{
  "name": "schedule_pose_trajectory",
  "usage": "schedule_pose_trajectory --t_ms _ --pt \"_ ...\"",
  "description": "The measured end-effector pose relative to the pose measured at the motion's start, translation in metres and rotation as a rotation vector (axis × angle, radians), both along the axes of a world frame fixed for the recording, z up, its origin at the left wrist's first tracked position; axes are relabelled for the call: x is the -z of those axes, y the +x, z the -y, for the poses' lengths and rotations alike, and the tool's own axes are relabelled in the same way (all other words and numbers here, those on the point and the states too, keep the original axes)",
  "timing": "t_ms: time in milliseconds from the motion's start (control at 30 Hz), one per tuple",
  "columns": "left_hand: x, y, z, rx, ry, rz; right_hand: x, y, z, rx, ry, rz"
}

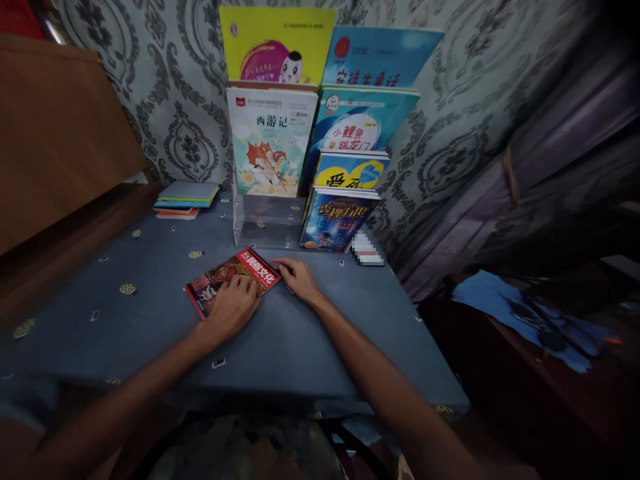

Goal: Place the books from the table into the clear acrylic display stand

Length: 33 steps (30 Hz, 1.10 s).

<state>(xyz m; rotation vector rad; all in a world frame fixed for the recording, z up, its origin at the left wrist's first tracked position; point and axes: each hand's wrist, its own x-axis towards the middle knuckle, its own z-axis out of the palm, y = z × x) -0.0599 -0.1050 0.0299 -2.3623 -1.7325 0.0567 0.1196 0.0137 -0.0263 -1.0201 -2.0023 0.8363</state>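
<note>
A small book [230,273] with a red and brown cover and white Chinese characters lies at an angle on the cloth-covered table. My left hand [235,303] rests on its cover, palm down with the fingers stretched over the lower part. At the book's right corner is my right hand [299,280], its fingers bent and closed at the edge. Just behind stands a clear acrylic book rack [267,233]. A white book [273,143] leans in its left column, whose lowest tier shows bare plastic. In the right column, a dark blue book [340,217] stands in front.
Other books in the rack include a yellow-green one [277,40] and a teal one [365,117]. A stack of thin books [187,199] lies at the back left. A blurred white item [367,250] sits right of the rack. Patterned curtain [190,133] hangs behind the table [150,333].
</note>
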Motion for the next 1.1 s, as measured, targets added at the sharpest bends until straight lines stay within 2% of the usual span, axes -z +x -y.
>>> schedule_pose_trajectory --t_ms 133,300,500,900,1100 --pt "-0.003 0.007 -0.002 -0.041 -0.064 -0.015 0.002 0.001 -0.002 0.019 -0.045 -0.078" --pt "-0.004 0.008 -0.001 -0.001 -0.110 -0.073 0.009 0.001 -0.008 0.042 -0.084 -0.157" --pt "-0.003 0.007 -0.002 -0.013 -0.102 -0.049 0.011 0.003 -0.011 0.073 -0.093 -0.215" --pt "-0.005 0.006 -0.003 -0.001 -0.092 -0.018 -0.005 0.004 0.000 0.182 0.009 -0.279" --pt "-0.006 0.008 -0.002 -0.010 -0.111 -0.037 -0.015 0.003 0.011 0.119 0.069 -0.222"
